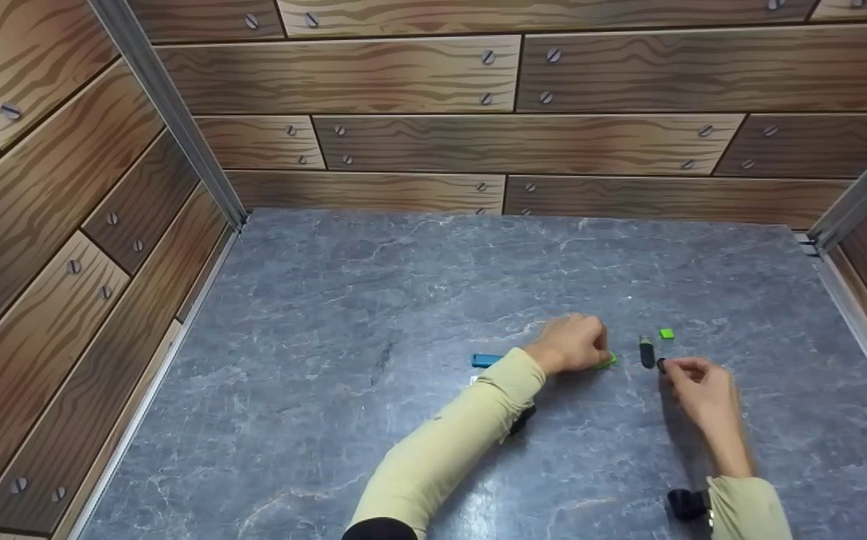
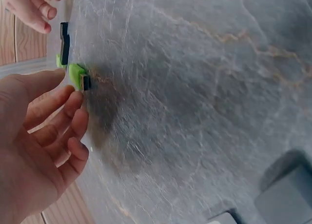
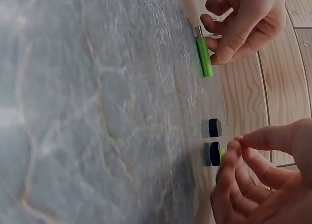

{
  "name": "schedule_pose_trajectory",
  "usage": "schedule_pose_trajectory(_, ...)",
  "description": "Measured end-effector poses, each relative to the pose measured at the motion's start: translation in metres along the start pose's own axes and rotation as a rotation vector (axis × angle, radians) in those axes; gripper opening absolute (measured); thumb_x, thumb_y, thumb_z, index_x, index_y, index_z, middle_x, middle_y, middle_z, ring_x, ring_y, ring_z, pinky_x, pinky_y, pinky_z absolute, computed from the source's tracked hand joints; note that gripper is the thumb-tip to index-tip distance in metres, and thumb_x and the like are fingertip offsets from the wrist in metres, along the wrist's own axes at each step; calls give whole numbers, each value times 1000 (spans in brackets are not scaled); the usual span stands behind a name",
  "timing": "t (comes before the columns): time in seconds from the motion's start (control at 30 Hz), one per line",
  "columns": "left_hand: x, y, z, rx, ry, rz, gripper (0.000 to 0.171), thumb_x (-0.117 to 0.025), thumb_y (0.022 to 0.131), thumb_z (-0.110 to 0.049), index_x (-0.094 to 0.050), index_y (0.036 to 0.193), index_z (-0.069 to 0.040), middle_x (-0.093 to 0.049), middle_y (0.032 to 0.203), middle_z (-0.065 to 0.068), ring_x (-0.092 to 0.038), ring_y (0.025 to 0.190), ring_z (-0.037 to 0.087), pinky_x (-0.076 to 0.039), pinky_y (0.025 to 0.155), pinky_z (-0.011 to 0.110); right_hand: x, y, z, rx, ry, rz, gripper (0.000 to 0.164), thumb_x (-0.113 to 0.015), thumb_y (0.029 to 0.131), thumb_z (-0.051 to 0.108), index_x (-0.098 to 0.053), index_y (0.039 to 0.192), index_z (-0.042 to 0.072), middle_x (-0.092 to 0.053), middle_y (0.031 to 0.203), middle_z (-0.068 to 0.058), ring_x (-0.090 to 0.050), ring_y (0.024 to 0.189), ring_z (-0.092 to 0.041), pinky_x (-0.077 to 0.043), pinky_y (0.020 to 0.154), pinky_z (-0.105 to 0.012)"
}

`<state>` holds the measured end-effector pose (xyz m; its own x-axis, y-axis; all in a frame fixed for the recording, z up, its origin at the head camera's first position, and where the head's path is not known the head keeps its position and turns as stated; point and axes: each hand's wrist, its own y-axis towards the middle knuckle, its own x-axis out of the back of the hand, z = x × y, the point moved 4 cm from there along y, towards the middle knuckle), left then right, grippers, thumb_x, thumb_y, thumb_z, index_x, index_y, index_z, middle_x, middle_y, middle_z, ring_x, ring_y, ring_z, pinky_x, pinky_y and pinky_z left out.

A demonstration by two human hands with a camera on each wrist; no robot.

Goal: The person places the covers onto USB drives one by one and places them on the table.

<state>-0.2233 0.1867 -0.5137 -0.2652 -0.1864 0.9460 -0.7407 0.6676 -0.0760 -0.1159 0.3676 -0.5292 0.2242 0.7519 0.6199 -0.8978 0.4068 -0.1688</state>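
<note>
Marbled table is walled by wood-patterned panels; nothing is gripped by loose-fingered left hand, near green stick, or right hand.

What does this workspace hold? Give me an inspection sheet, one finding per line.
Surface: grey marble-patterned tabletop, some glare along the near side.
Job's things: green USB stick, black stick, small black piece and green square piece.
Clutter: blue item, partly hidden by the left sleeve.
Grips: left grip at the green USB stick, right grip close by the small black piece; whether either holds anything is unclear.
Cables: nothing seen.
Surroundings: wood-plank-patterned walls, metal corner post.
</note>
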Motion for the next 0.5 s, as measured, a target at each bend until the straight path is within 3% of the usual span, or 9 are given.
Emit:
schedule_pose_trajectory(0.23,-2,2,-8,20,82,-2,22,-77,93,-49,-79,90,-27,-76,86,-14,-65,72,5,-53,61,25,3,13,1,-5,-95,-91,38,-59,104,28,-71,123,-3,-76,105,-19,-60,73,-7,-45,64,-24)
schedule_pose_trajectory(0.37,-5,2,-13,12,137,10,27,-76,94,-50,-72,83,-26,-73,83,-12,-61,70,6,-53,62,28,3,22,-3,-31,-113,-110,39,-59,103,28,-69,128,1,-74,118,-25,-64,81,-16,-45,68,-29)
schedule_pose_trajectory(0.43,-5,2,-15,5,170,10,28,-75,94,-50,-69,82,-26,-73,85,-11,-62,72,7,-55,65,29,3,26,-5,-55,-114,-122,40,-60,102,28,-68,130,2,-74,121,-24,-67,88,-24,-46,76,-36)
schedule_pose_trajectory(0.5,-6,2,-16,4,198,4,28,-74,94,-50,-68,82,-26,-74,89,-11,-63,73,8,-57,66,30,3,30,-8,-78,-110,-132,41,-61,101,29,-68,132,3,-73,123,-23,-67,99,-34,-44,93,-49)
